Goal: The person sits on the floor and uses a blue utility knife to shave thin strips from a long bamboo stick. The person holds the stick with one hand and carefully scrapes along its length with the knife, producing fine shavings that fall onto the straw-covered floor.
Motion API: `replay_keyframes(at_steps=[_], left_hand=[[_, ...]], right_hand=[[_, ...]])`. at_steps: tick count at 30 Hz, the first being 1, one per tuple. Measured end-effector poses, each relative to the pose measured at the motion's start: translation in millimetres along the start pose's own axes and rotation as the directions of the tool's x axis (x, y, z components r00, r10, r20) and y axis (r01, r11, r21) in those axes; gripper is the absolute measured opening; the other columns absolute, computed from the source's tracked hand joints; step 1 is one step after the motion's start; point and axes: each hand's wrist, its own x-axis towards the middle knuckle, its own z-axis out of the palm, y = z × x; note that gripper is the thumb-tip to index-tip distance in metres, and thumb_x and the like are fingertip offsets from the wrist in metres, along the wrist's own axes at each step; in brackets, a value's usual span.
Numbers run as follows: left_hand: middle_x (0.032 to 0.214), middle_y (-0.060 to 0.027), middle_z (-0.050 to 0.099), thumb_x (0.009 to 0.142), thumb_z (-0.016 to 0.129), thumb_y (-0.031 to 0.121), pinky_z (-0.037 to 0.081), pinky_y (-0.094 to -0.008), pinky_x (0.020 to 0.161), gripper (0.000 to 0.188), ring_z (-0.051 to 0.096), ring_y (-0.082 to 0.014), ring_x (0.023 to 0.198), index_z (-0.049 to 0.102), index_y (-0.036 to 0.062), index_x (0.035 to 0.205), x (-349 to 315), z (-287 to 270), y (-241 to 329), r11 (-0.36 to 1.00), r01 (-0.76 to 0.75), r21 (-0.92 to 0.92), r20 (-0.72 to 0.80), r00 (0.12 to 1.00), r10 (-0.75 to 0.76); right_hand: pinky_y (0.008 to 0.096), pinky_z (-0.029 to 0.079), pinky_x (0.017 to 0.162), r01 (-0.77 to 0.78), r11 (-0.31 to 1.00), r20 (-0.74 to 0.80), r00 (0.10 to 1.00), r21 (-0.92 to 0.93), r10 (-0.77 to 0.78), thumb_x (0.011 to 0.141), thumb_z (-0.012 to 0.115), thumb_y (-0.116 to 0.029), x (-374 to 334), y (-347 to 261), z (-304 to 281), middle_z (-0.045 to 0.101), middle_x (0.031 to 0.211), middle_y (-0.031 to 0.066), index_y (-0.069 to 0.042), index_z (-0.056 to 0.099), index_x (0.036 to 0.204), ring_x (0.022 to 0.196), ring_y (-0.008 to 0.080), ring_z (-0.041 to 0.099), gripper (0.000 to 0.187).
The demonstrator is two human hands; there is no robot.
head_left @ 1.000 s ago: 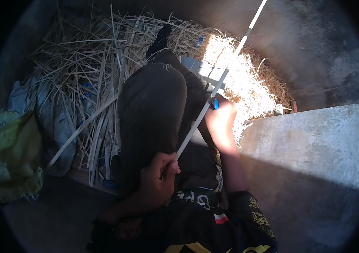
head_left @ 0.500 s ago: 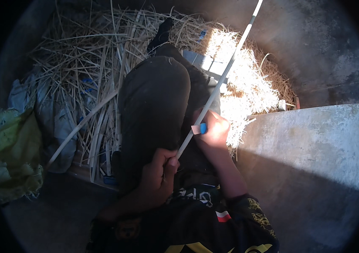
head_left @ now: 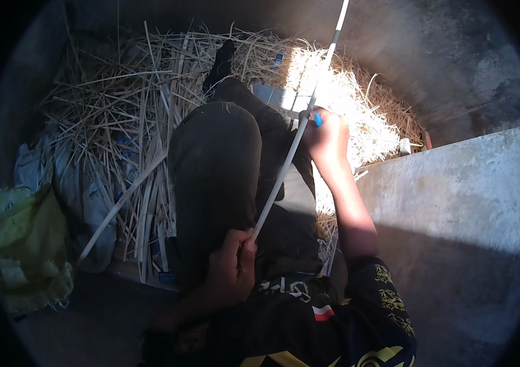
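Note:
A long, pale, bamboo-like stick slants from my lap up past the top edge of the view. My left hand is closed round its lower end, thumb and fingers pinching it above my lap. Farther up the stick, in bright sunlight, my right hand is closed against it. A small blue tool pokes out of that fist beside the stick; its kind is hidden by the fingers and glare.
Piled pale strips and sunlit shavings lie ahead of my bent leg. A frayed yellow-green sack is at the left. A low concrete ledge stands at the right, and a longer stick leans across the pile.
My right hand has slid up along the stick with the blue tool, away from my left hand. My left hand still grips the lower end; the view has shifted slightly.

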Motion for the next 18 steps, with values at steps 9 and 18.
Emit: replay_keyframes(at_steps=[9,18], left_hand=[[0.076,-0.0110,0.062,0.103,0.052,0.010,0.049,-0.0280,0.060,0.018,0.063,-0.0134,0.065,0.057,-0.0014,0.117,-1.0,0.6,0.5,0.999,0.017,-0.031,-0.016,1.000,-0.017],[0.079,-0.0095,0.065,0.102,0.055,0.010,0.051,-0.0286,0.063,0.019,0.065,-0.0136,0.069,0.059,-0.0010,0.118,-0.6,4.4,-8.5,0.985,-0.107,0.138,-0.081,0.990,0.119]], right_hand=[[0.0397,0.054,0.060,0.261,0.943,0.134,0.947,0.205,-0.291,0.071,0.070,-0.003,-62.8,-28.7,-20.1,0.066,0.067,0.0127,-0.007,0.070,0.078,0.065,0.0335,0.069,0.009],[0.0422,0.055,0.063,0.220,0.975,0.141,0.964,0.041,-0.224,0.074,0.072,-0.007,-26.2,1.6,1.1,0.069,0.072,0.0144,-0.007,0.069,0.086,0.070,0.0350,0.070,0.012]])
